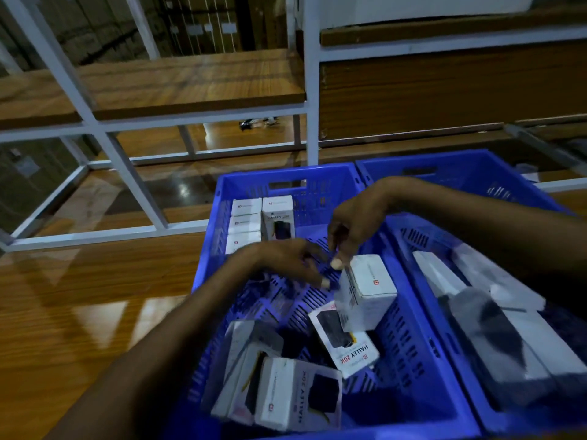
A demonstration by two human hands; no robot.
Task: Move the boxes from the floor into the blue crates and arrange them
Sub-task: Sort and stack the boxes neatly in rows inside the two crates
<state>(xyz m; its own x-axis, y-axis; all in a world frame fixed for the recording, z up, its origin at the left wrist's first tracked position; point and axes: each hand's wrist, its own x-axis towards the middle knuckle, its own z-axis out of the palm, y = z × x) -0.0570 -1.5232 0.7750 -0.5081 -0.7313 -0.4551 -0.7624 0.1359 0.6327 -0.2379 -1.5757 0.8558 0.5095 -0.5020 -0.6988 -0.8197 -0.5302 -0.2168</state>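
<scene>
Two blue crates stand side by side: the left crate and the right crate. A white box stands tilted inside the left crate, on a flat "HALLEY 20K" box. My right hand reaches down from the right and pinches that white box's top left corner. My left hand is spread open, its fingertips by the box's left side. Neat white boxes are lined up in the crate's far left corner. Several loose boxes lie jumbled at the near end.
Longer white and dark boxes, blurred, lie in the right crate. A white metal rack with wooden shelves stands behind the crates. Glossy wooden floor stretches to the left.
</scene>
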